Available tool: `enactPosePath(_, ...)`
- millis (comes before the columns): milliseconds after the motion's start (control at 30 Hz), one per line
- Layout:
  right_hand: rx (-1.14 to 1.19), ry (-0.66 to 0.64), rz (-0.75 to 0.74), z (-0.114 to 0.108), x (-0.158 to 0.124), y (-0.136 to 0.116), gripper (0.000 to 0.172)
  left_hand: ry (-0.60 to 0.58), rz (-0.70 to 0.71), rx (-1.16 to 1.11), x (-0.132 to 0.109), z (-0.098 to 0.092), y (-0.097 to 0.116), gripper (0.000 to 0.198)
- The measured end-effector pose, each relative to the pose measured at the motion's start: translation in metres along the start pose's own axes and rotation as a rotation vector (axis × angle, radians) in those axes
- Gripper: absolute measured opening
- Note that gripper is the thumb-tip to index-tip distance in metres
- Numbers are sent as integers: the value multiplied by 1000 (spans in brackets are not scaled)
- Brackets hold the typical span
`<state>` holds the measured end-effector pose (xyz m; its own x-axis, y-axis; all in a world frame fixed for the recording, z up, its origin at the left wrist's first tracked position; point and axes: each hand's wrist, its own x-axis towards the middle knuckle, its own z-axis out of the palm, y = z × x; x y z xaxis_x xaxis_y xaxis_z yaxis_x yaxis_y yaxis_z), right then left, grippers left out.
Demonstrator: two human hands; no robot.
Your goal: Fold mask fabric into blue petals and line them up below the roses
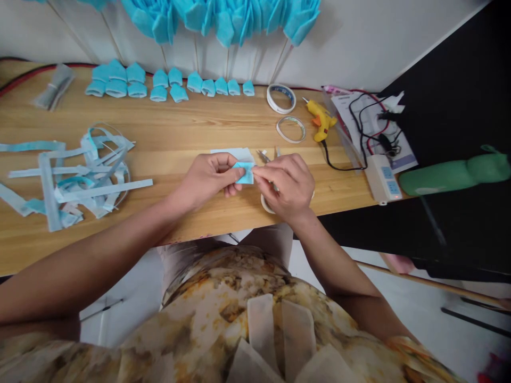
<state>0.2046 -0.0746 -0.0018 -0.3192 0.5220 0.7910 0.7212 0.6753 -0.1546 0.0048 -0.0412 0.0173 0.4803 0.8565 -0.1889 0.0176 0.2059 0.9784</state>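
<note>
Between my two hands is a small folded piece of blue fabric (245,175). My left hand (213,175) grips its left part, thumb on top and fingers beneath. The fingertips of my right hand (285,183) pinch at its right edge. Under and behind the hands lies a pale blue sheet (231,154) on the wooden table (191,218). Metal tips of a tool, perhaps scissors (263,156), poke out behind my right hand. A tape roll (266,205) is partly hidden below that hand.
Folded blue pieces (136,80) line the back, below blue fabric flowers (239,18) on sticks. Cut strips (91,181) are heaped at left. To the right are tape rolls (281,99), a yellow glue gun (319,118) with its cord, a power strip (385,178) and a green bottle (443,177).
</note>
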Motion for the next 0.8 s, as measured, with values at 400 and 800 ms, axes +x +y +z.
enactPosePath(400,-95,-117,-38,5,-6,3,16,6,-57,-56,0,0,0,21)
enactPosePath(800,184,-260,241,-14,11,6,28,33,-53,-18,3,-4,3,21)
